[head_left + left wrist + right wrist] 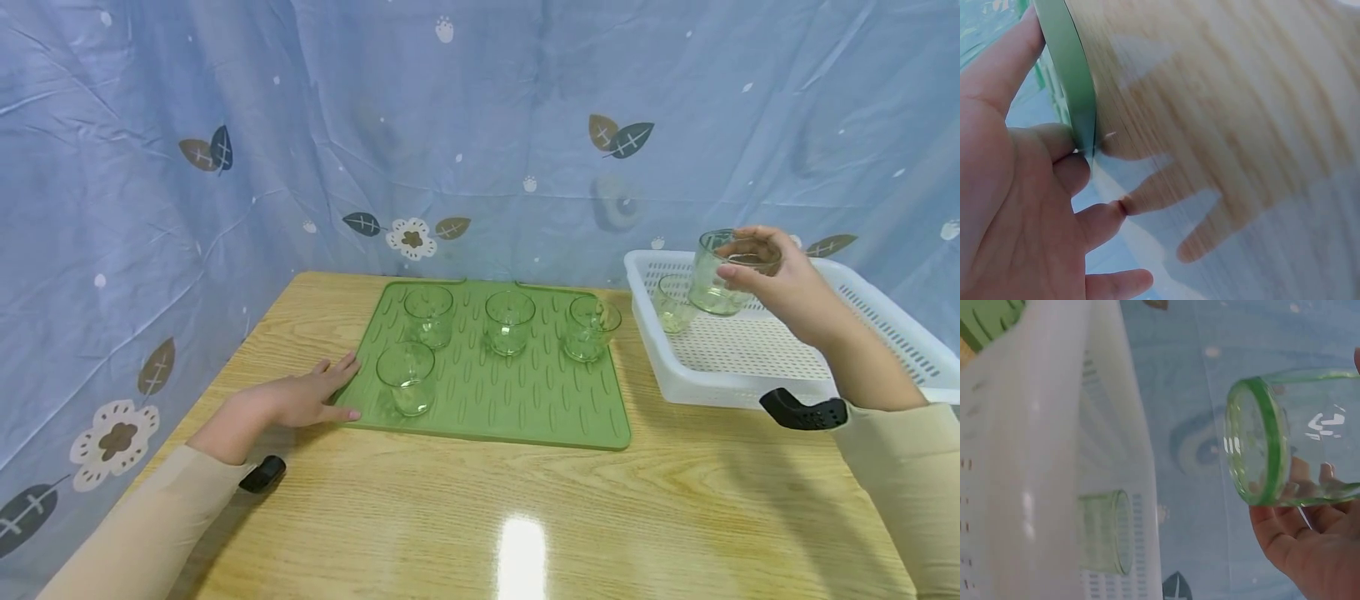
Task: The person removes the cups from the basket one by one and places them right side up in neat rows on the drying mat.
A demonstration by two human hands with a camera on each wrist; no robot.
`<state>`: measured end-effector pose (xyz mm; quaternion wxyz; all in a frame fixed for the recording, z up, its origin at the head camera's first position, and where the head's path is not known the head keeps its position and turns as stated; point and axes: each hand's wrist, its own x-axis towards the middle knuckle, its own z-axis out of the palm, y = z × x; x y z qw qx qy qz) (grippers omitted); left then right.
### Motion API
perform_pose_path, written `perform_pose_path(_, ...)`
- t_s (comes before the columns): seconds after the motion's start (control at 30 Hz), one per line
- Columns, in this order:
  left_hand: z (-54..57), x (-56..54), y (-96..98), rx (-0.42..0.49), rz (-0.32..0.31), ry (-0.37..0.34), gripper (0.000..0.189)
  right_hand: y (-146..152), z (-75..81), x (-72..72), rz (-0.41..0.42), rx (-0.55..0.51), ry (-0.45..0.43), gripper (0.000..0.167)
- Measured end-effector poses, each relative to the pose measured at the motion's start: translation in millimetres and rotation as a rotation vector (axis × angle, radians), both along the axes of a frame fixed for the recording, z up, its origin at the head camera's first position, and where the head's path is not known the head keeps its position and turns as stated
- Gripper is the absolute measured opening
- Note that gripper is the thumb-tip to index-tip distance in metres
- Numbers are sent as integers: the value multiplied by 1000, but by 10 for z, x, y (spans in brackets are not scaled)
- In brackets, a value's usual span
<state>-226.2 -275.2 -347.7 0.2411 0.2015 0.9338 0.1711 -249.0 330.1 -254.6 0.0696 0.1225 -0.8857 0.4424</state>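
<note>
My right hand [791,287] holds a clear green-tinted glass [716,279] above the white basket [720,390], thumb and fingers around its upper part. In the right wrist view this glass [1310,434] shows its thick green base, with fingers visible through the wall. A second glass [672,308] stands in the basket's left end. On the left, my left hand [311,396] rests at the left edge of the green ridged mat [495,417], fingers spread. The left wrist view has the thumb [1007,62] along the mat's edge [1072,81]. Nearest that hand stands the front-left glass [407,383].
Three more glasses form a back row on the mat: the left glass [430,321], the middle glass [508,327] and the right glass [588,333]. A blue patterned curtain [480,150] hangs behind the wooden table [420,500]. The basket stands right of the mat.
</note>
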Motion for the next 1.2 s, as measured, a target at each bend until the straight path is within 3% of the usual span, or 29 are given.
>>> perform_pose_path(0.2,-6,-19,-4,1,-3,3,98,-133,-10,39,-41,-50,45,65)
perform_pose_path(0.43,-2,-9,-6,1,-2,6,98,-320,-39,48,-21,-76,43,61)
perform_pose_path(0.77,2,5,11,-4,9,-9,98,-620,-112,105,108,-174,40,51)
perform_pose_path(1.0,0,0,11,-3,-8,12,96,-819,-148,115,256,-396,7,56)
perform_pose_path(1.2,12,-4,21,8,-11,12,96,-987,-173,132,314,-441,-23,57)
